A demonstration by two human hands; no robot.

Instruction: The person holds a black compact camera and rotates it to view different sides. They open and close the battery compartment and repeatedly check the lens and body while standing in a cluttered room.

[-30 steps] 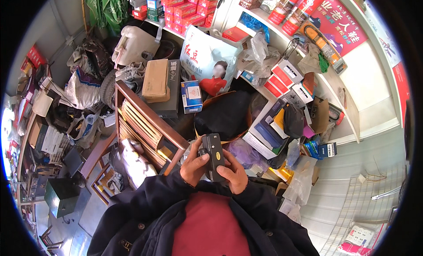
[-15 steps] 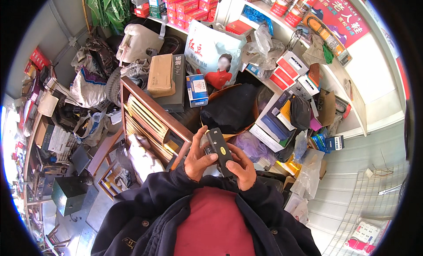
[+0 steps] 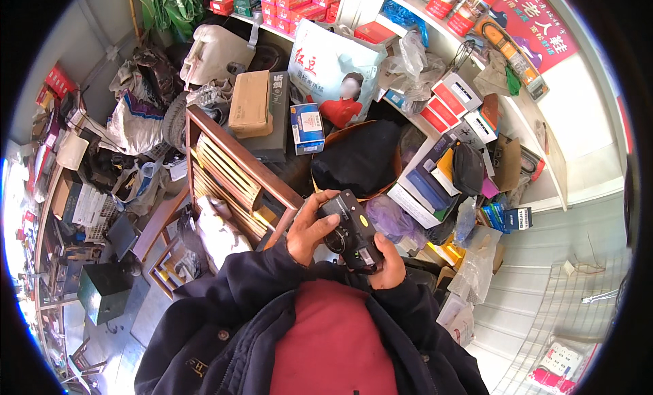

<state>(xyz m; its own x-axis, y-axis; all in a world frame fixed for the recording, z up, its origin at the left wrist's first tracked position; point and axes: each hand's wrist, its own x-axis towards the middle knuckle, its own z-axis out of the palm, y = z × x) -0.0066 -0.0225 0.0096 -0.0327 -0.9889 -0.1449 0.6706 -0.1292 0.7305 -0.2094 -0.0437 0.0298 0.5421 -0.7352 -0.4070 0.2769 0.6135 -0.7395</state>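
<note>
A black camera is being held in the air before the red shirt, its left end being gripped by the fingers of the left hand, its right end by those of the right hand. Space at left is being obstructed by a slatted wooden frame; beyond, room is being occupied by black cloth and a purple plastic bag. The grey floor is being partly covered by a dark green box; the right side is being bounded by a pale panelled wall.
</note>
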